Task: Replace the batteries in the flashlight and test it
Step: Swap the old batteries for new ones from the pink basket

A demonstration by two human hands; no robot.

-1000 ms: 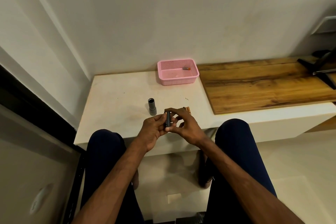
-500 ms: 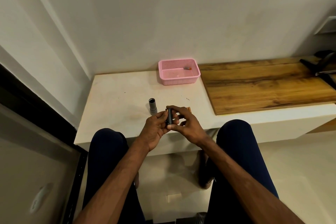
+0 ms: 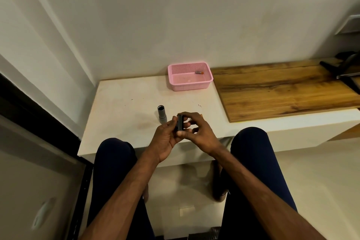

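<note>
So I've got both hands wrapped around this short dark cylinder, which looks like the flashlight's battery holder, hard to be sure at this size. My left hand pinches it from the left side, thumb up near the top. My right hand curls over it from the right, fingers bent across the top and thumb at the bottom end. It's upright, over the front edge of the white counter.

Just left of my hands, the grey flashlight body stands open end up on the counter. Further back sits a pink basket with one battery in it. A wooden board is off to the right.
</note>
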